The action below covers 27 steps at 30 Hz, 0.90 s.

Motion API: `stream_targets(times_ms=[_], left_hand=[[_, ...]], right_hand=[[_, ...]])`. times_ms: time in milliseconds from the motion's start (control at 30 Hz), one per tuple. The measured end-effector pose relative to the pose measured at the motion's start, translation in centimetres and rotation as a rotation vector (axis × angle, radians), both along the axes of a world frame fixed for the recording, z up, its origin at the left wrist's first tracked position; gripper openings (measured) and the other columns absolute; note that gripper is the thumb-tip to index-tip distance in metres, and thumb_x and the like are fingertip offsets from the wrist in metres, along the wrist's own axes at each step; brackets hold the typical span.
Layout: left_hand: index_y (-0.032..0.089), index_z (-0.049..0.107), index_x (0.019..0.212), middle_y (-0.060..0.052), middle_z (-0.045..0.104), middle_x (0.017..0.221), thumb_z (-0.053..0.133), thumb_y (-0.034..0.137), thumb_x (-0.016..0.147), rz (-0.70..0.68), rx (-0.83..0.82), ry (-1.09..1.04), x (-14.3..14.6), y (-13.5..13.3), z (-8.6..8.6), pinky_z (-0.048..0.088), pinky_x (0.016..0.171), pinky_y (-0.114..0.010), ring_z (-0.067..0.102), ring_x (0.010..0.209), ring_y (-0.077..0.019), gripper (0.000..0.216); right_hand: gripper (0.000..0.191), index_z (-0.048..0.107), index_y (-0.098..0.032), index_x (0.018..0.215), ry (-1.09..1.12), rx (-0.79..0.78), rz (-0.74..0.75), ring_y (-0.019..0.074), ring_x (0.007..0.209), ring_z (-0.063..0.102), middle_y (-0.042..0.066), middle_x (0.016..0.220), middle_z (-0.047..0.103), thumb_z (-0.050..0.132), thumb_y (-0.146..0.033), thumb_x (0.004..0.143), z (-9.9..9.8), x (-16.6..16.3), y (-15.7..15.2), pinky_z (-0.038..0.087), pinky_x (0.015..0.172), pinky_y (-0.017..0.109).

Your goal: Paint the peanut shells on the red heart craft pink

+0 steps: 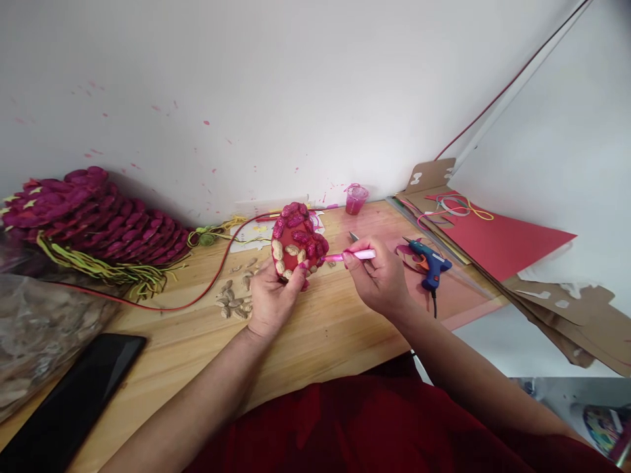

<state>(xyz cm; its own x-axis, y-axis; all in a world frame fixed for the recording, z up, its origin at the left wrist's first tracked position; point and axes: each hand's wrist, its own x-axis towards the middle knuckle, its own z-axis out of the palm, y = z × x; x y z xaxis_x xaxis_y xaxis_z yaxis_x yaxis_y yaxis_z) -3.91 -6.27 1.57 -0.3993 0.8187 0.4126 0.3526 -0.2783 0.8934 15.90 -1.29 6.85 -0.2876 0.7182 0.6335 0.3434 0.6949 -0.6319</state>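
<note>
My left hand [277, 294] grips a red disc covered with peanuts [296, 238] by its lower edge, tilted up above the table. Peanuts along its top and right side are painted magenta; those at the lower left are bare tan. In my right hand [377, 279] is a paintbrush [359, 255] with a pale pink handle, its tip touching the disc's right edge. Pink stains show on fingertips of both hands. Loose peanuts [234, 301] lie on the wood left of my left hand. A plastic cup of magenta paint [355, 199] stands behind, near the wall.
Stacked magenta peanut pieces [113, 220] with yellow-green yarn fill the back left. A black phone [81, 394] and a plastic bag [44, 322] lie at front left. A blue glue gun [430, 261], red paper [503, 233] and cardboard [576, 309] are on the right. A red cord [211, 286] crosses the table.
</note>
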Motion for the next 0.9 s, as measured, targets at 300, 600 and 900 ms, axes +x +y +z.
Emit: stream_targets(times_ms=[300, 600, 900], left_hand=[[0.022, 0.065, 0.061, -0.001, 0.066, 0.058, 0.068, 0.032, 0.087, 0.032, 0.118, 0.227, 0.2, -0.3, 1.6, 0.05, 0.061, -0.027, 0.06, 0.059, -0.0159, 0.028], [0.021, 0.067, 0.063, -0.001, 0.066, 0.063, 0.068, 0.027, 0.087, 0.023, 0.153, 0.251, 0.2, -0.2, 1.5, 0.049, 0.062, -0.027, 0.06, 0.061, -0.0154, 0.025], [0.022, 0.065, 0.061, -0.001, 0.063, 0.062, 0.067, 0.028, 0.087, 0.051, 0.169, 0.284, 0.1, -0.1, 1.5, 0.045, 0.059, -0.028, 0.056, 0.059, -0.0152, 0.027]], right_hand=[[0.006, 0.058, -0.023, 0.092, -0.102, 0.139, 0.019, 0.0143, 0.066, 0.062, 0.001, 0.081, 0.071, 0.063, -0.025, 0.096, 0.4, -0.7, -0.7, 0.047, 0.062, 0.028], [0.006, 0.056, -0.023, 0.092, -0.185, 0.24, 0.007, 0.0178, 0.073, 0.063, 0.003, 0.082, 0.069, 0.06, -0.023, 0.097, 0.8, -0.8, -0.3, 0.047, 0.066, 0.031], [0.007, 0.057, -0.023, 0.091, -0.224, 0.184, 0.036, 0.0164, 0.069, 0.062, 0.002, 0.082, 0.071, 0.061, -0.026, 0.097, 0.6, -1.4, -0.6, 0.046, 0.066, 0.031]])
